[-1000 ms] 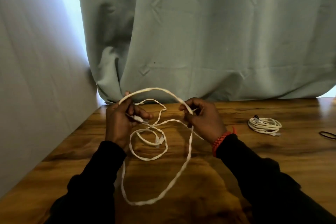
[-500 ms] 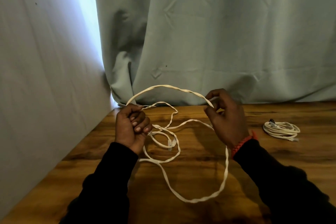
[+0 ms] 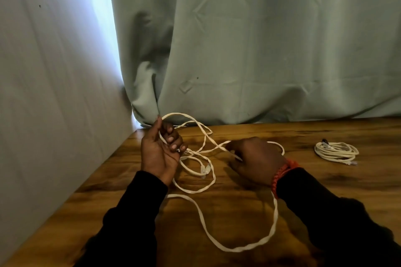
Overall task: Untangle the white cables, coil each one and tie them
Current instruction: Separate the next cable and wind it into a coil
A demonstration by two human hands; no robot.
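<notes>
A person in black sleeves works a flat white cable point(image 3: 196, 205) above a wooden counter point(image 3: 325, 191) set against a pale green curtain point(image 3: 260, 50). The left hand point(image 3: 159, 154), raised near the counter's far left corner, has its fingers point(image 3: 173, 136) curled round a loop of the cable, which arches up from the grip and runs down toward the right hand point(image 3: 256, 161). That hand sits low over the middle of the counter, back to the camera, with the cable passing under it; its fingers are hidden beneath the knuckles, so whether they pinch the strand or merely rest on it cannot be told. A red braided bracelet point(image 3: 282, 174) circles the right wrist. Slack cable sprawls in loose loops between the two hands and sweeps in one wide bend toward the near edge, where part of it disappears behind the right sleeve point(image 3: 336, 223). A translucent plug point(image 3: 205, 169) hangs within the loops, its detail too blurred to read. A second white cable point(image 3: 335, 150), already coiled, lies toward the far right of the counter, well apart from the hands, with a dark object at its far side too small to identify. A grey wall point(image 3: 54, 93) borders the counter's left edge.
</notes>
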